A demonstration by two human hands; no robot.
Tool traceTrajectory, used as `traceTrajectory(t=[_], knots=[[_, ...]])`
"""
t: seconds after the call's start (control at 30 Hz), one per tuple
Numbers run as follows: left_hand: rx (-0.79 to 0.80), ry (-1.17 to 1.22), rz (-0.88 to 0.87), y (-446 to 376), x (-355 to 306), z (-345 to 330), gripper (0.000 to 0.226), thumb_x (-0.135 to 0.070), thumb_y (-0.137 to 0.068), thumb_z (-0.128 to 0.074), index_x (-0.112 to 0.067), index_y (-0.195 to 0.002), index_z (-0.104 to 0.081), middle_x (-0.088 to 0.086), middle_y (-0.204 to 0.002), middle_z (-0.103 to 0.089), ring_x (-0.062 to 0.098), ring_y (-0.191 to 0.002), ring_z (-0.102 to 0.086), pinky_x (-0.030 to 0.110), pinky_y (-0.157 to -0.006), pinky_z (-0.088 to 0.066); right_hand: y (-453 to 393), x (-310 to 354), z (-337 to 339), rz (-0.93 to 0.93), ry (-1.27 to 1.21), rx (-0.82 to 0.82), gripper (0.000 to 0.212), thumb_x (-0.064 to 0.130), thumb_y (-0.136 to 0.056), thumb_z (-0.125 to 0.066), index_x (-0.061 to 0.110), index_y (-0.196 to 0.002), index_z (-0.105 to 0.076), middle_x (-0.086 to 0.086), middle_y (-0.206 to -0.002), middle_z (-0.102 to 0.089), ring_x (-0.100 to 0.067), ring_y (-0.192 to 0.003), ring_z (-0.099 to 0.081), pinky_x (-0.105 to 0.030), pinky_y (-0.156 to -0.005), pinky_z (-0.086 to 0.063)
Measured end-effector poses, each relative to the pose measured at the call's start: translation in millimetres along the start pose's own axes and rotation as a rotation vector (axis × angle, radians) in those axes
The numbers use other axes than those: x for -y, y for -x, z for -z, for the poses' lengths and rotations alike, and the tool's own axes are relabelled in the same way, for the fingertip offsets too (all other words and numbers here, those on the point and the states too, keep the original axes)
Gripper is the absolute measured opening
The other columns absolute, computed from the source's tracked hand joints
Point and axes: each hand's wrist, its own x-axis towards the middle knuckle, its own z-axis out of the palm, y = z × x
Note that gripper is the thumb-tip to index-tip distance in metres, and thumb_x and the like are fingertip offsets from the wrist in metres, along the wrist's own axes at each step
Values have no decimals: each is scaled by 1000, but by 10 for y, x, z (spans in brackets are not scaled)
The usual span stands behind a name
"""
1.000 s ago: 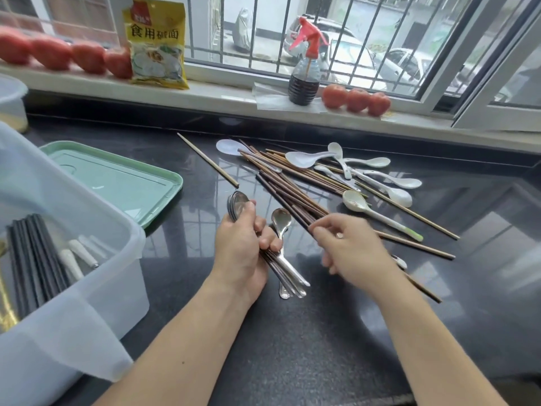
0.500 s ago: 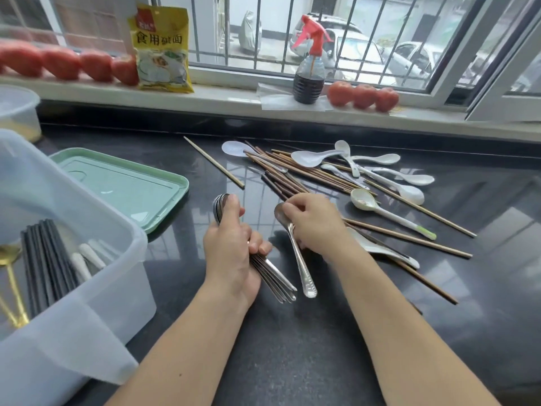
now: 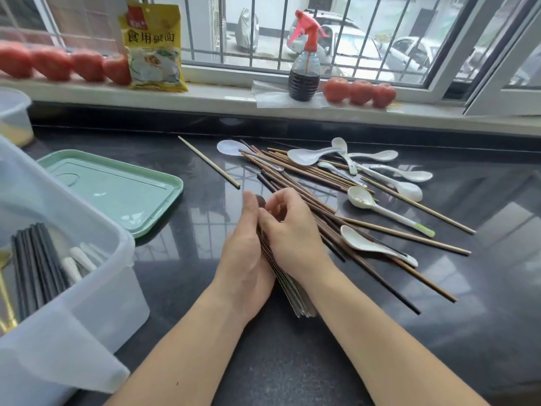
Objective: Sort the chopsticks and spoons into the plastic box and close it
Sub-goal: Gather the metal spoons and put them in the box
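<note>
My left hand [image 3: 244, 259] and my right hand [image 3: 292, 230] press together around a stack of metal spoons [image 3: 295, 300], whose handle ends stick out below the palms on the dark counter. To the right lies a loose pile of brown wooden chopsticks [image 3: 310, 183] mixed with white ceramic spoons [image 3: 374, 247]. One pale chopstick [image 3: 209, 162] lies apart to the left of the pile. The translucent plastic box [image 3: 96, 300] stands at the left with dark chopsticks [image 3: 35, 268] and white handles inside. Its green lid [image 3: 117, 189] lies flat behind it.
The window sill at the back carries tomatoes [image 3: 360, 92], a yellow food packet [image 3: 153, 48] and a spray bottle [image 3: 304, 71]. Another plastic container [image 3: 13, 118] stands at the far left edge. Bare dark counter lies in front of my arms.
My right hand picked up a loose metal spoon from beside the chopsticks and brought it against the stack held in my left hand. Both hands now clasp the stack.
</note>
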Motion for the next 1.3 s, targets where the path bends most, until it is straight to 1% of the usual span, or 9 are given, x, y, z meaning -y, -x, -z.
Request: traceTrajectory(t=[0.2,0.33,0.5,0.6,0.73,0.83,0.93,1.07,1.3], knots=[[-45,-222,-60,-41,36,33,34,-30,-109,-46,-5,-122,-63,14,-109,-76,25,-98,-75,38,-80,-58,-51,-29,24,-104,-10,18,12,26,-96,-65,16,-95,-57,0,-82,-60,-11,-68,-57,-35,-65,-54],[-247,-309,-355,-15,23,-53,11,-20,-109,-45,-13,-105,-53,-4,-60,-55,11,-50,-54,32,-52,-51,-36,211,280,-173,-103,187,19,34,-103,-55,20,-115,-58,-1,-100,-64,-13,-75,-66,-34,-69,-61],[-292,-378,-695,256,-283,-399,7,-26,-99,-51,-30,-94,-50,1,-84,-58,20,-73,-62,49,-76,-58,297,514,679,115,39,536,59,19,-99,-62,29,-152,-39,8,-138,-56,-4,-113,-60,-36,-104,-50],[-229,-447,-814,476,-475,-645,11,-20,-102,-50,-30,-96,-50,-1,-89,-56,19,-82,-60,51,-88,-56,471,757,655,337,341,333,70,23,-96,-52,34,-158,-23,14,-149,-47,2,-123,-50,-33,-109,-41],[-207,-562,-898,755,-861,-783,4,-20,-102,-52,-20,-105,-55,-10,-81,-51,10,-75,-52,32,-82,-49,657,1143,487,574,623,205,41,32,-83,-18,23,-113,-45,6,-102,-58,-30,-85,-59,-47,-71,-50],[-191,-725,-909,1058,-1270,-686,6,-22,-102,-57,-22,-108,-59,-10,-80,-59,0,-70,-58,23,-74,-49,703,1500,280,565,475,215,11,22,-95,-38,14,-100,-44,-8,-85,-62,-37,-70,-56,-51,-61,-50],[-188,-850,-893,1341,-1724,-496,12,-28,-100,-63,-31,-89,-58,-5,-73,-70,12,-74,-72,40,-75,-57,720,1930,136,454,132,524,15,17,-101,-53,4,-94,-55,-13,-67,-61,-28,-48,-60,-37,-44,-53],[-119,-649,-730,1531,-2254,-211,25,-18,-98,-65,-13,-77,-56,2,-59,-63,22,-62,-69,32,-52,-56,705,2276,-169,280,-335,920,19,17,-105,-54,5,-91,-49,-3,-58,-47,-17,-36,-49,-26,-36,-46],[141,-275,-430,1580,-2893,360,28,-27,-87,-67,-7,-104,-56,9,-87,-62,22,-80,-69,33,-75,-62,521,2607,-848,-99,-694,1303,26,45,-96,-45,22,-85,-40,7,-48,-33,-1,-29,-33,-13,-29,-27]])
